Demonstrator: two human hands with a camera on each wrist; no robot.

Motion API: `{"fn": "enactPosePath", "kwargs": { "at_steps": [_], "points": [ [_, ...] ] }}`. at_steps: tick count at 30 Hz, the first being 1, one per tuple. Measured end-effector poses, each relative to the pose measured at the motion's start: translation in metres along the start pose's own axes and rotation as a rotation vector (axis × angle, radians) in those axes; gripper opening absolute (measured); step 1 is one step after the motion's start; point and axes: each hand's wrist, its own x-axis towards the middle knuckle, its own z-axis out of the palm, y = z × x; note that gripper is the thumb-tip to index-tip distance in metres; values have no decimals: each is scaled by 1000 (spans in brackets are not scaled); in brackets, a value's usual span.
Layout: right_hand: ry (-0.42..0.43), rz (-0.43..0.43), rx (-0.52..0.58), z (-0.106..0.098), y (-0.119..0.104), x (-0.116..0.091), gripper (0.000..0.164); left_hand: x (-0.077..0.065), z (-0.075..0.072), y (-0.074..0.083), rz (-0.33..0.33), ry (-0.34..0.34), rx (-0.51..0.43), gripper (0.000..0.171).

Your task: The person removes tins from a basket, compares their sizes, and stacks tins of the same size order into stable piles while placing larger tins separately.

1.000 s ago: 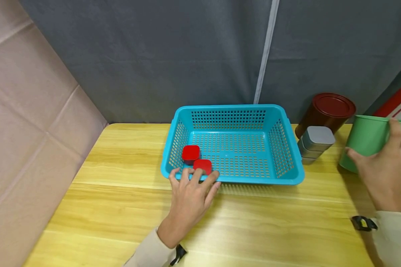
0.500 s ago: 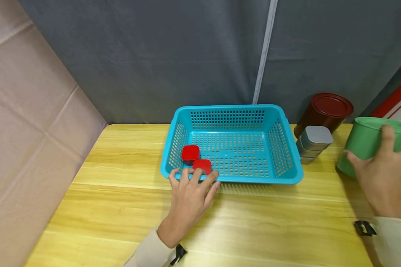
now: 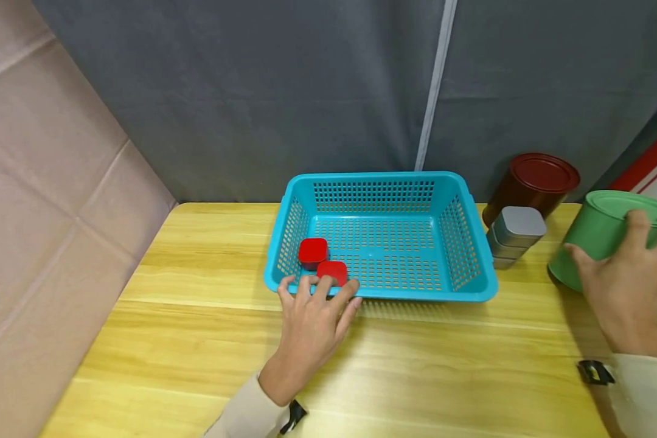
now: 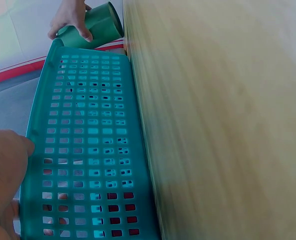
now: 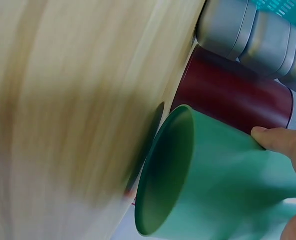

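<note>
My left hand [image 3: 309, 325] grips the near rim of a turquoise perforated basket [image 3: 418, 295], fingers hooked over it. Two small red-topped boxes lie in the basket's near left corner, one red-topped box [image 3: 312, 251] behind the other red box [image 3: 333, 270], which my fingertips partly hide. At the right, my right hand [image 3: 629, 292] holds a green canister [image 3: 591, 243] from above, with thumb and fingers spread round its upper part. The right wrist view shows the hollow underside of the canister tilted off the tabletop, a dark shadow beneath it.
A stack of grey square tins [image 3: 517, 228] stands between the basket and the green canister. Behind it is a dark red lidded canister [image 3: 544, 176]. The wooden table [image 3: 197, 328] ends at a grey curtain [image 3: 279, 103] at the back.
The green canister has shifted slightly left and tipped so that more of its top shows, my right hand moving with it. My left hand and the basket have stayed put.
</note>
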Motion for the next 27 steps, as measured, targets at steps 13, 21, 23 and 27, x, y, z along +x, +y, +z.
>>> {"fn": "enactPosePath", "kwargs": {
  "at_steps": [13, 21, 23, 27],
  "points": [
    [-93, 52, -50, 0, -6, -5, 71, 0, -1, 0, -7, -5, 10, 27],
    [-85, 42, 24, 0, -6, -7, 66, 0, -1, 0, -6, -7, 9, 32],
    [-88, 39, 36, 0, -6, -8, 65, 0, -1, 1, -5, -9, 7, 37],
    [-112, 55, 19, -2, -7, -9, 63, 0, -1, 1, -5, -11, 5, 43]
  ]
}}
